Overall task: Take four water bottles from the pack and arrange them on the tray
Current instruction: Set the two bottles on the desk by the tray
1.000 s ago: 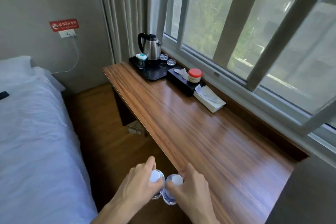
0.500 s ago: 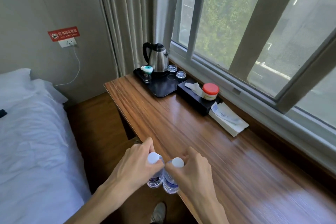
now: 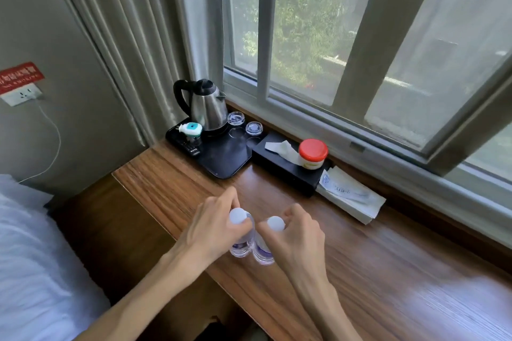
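Two clear water bottles with white caps hang side by side over the near edge of the wooden desk (image 3: 374, 263). My left hand (image 3: 210, 227) grips the neck of the left bottle (image 3: 240, 246). The right bottle (image 3: 262, 253) is held the same way by my right hand (image 3: 297, 238). Both bottles are upright and almost touch. The black tray (image 3: 221, 156) lies at the desk's far end by the window, well beyond both hands. The pack is out of view.
On the tray stand a steel kettle (image 3: 206, 105), two upturned glasses (image 3: 245, 123) and a small teal-topped item (image 3: 191, 130). Beside it a black tissue box (image 3: 279, 167) carries a red-lidded jar (image 3: 312, 153). A white packet (image 3: 350, 198) lies by the sill. The bed (image 3: 36, 271) is at left.
Both hands have carried the bottles forward, from over the floor to above the desk's near edge. The tray and kettle now appear much closer.
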